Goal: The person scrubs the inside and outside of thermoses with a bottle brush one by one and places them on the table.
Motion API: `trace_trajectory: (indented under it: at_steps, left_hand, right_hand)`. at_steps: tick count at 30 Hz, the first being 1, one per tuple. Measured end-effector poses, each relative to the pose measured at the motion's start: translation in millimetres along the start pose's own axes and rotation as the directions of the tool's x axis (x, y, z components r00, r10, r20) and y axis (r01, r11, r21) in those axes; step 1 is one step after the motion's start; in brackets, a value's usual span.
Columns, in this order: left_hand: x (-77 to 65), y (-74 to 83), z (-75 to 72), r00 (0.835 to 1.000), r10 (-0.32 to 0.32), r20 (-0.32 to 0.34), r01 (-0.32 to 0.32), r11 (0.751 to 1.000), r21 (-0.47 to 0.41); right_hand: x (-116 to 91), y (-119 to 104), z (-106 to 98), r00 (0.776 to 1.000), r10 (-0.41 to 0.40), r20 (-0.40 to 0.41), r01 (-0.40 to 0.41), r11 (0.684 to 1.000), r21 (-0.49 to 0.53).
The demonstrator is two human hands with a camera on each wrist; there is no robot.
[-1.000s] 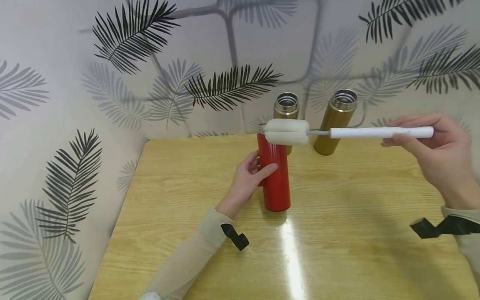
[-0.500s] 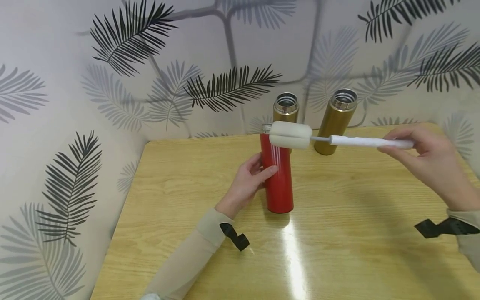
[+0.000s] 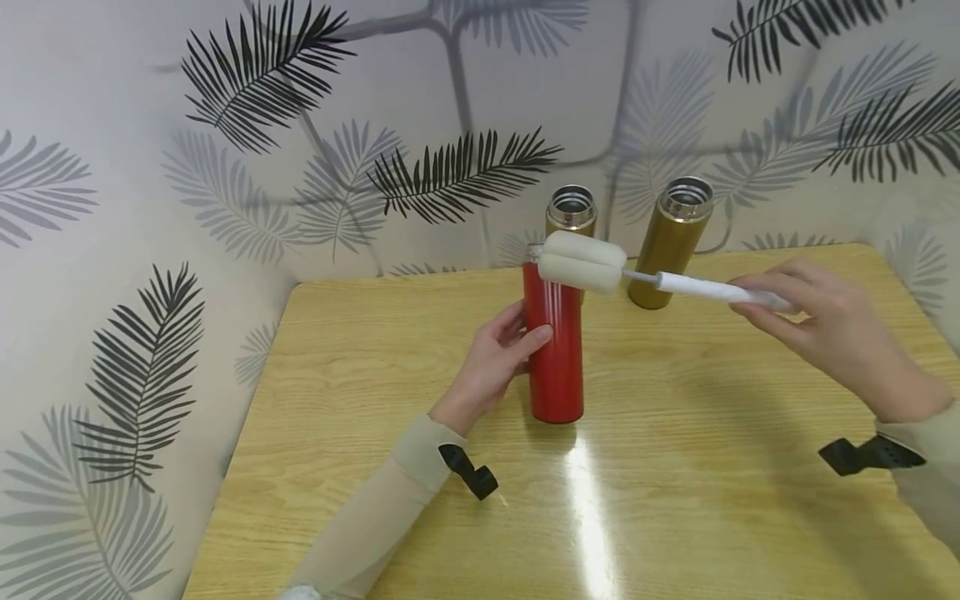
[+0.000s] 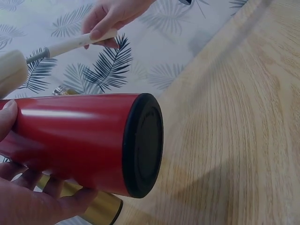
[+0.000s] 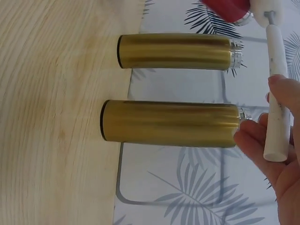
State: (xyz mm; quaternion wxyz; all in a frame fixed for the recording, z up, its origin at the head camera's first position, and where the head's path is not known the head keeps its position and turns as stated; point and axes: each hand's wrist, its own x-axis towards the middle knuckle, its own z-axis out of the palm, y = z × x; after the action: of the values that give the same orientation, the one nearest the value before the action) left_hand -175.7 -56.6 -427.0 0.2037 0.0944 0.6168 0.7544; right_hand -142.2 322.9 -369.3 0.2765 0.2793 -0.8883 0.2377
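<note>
My left hand point(image 3: 491, 362) grips a red thermos bottle point(image 3: 555, 358) round its middle, thumb across the front. The bottle is nearly upright and its black base point(image 4: 146, 145) shows in the left wrist view, apparently raised off the table. With my right hand point(image 3: 832, 333) I pinch the white handle point(image 3: 701, 288) of a bottle brush. Its cream sponge head point(image 3: 582, 262) lies across the view at the level of the bottle's metal neck point(image 3: 534, 252) and partly covers it. Whether sponge and rim touch, I cannot tell. The bottle's opening is hidden.
Two gold thermos bottles without lids stand at the back of the wooden table point(image 3: 360, 358): one point(image 3: 572, 212) behind the red bottle, another point(image 3: 670, 246) to its right, behind the brush. A leaf-patterned wall covering point(image 3: 300, 200) rises behind the table's far edge.
My right hand has moved left and slightly down, and the brush now slopes down toward the hand. The sponge head has shifted a little right. The red bottle has barely moved.
</note>
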Motion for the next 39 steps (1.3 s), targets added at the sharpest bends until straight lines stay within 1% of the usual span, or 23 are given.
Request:
trace_trajectory:
  at_steps: [4,8,11,14,16,20,25,30,35,39]
  left_hand:
    - [-0.3,0.9,1.5,1.000,-0.003,0.010,0.004,1.000,-0.015]
    - [0.2,1.2,2.6,1.000,-0.004,0.015,0.004,1.000,-0.019]
    - [1.2,0.9,2.5,1.000,0.000,0.021,0.000,1.000,-0.010]
    - [2.6,0.7,1.9,1.000,0.004,0.031,-0.004,1.000,-0.007]
    - [3.8,0.8,1.4,0.999,0.004,0.038,-0.004,1.000,-0.016]
    - [4.5,1.5,1.1,0.998,-0.002,0.062,0.005,0.998,-0.056]
    - [5.5,1.1,1.7,0.997,-0.013,0.077,0.020,0.995,-0.096]
    - [8.9,1.0,0.0,0.998,0.002,0.062,0.005,0.993,-0.117]
    - [11.7,2.2,-3.9,1.000,0.006,0.024,-0.002,0.989,-0.150]
    - [12.2,4.0,-8.4,1.000,0.008,-0.011,-0.010,0.988,-0.155]
  right_hand:
    - [0,0,3,1.000,-0.018,0.007,0.018,0.999,-0.032]
    - [2,-3,4,0.998,-0.017,0.058,0.020,0.998,-0.065]
    - [3,-3,5,0.995,-0.049,0.089,0.055,0.996,-0.075]
    - [3,0,8,0.990,-0.095,0.103,0.100,0.994,-0.043]
    - [2,1,10,0.988,-0.114,0.102,0.115,0.993,-0.011]
    - [-2,2,17,0.990,-0.108,0.093,0.103,0.993,0.060]
    - [-5,4,22,0.988,-0.121,0.094,0.111,0.989,0.099]
    - [-8,5,26,0.982,-0.143,0.122,0.130,0.986,0.109]
    - [-16,3,33,0.976,-0.163,0.141,0.150,0.984,0.099]
    - [-23,1,38,0.966,-0.191,0.173,0.170,0.977,0.128]
